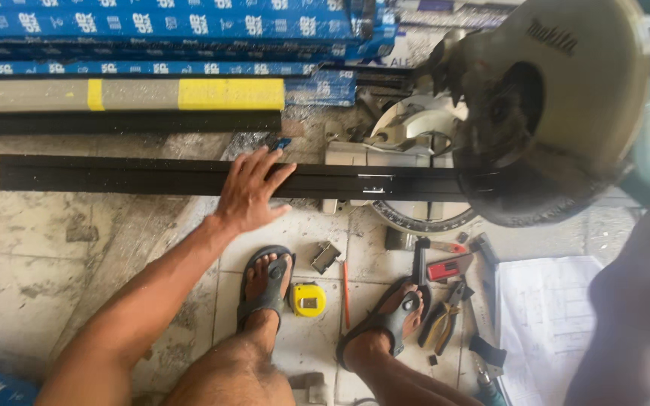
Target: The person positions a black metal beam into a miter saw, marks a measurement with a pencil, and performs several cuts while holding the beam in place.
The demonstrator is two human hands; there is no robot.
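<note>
My left hand lies flat, fingers spread, on a long black metal profile that runs across the floor into a mitre saw. The saw's round blade guard is lowered over the profile at the right. My right hand shows only as a dark blurred shape at the right edge, reaching up toward the saw's handle; its grip cannot be made out. My two feet in sandals rest on the tiled floor below the profile.
Blue-wrapped bundles of profiles and a grey and yellow bar lie beyond the black profile. A yellow tape measure, a red pencil, pliers, a red tool and paper sheets are near my feet.
</note>
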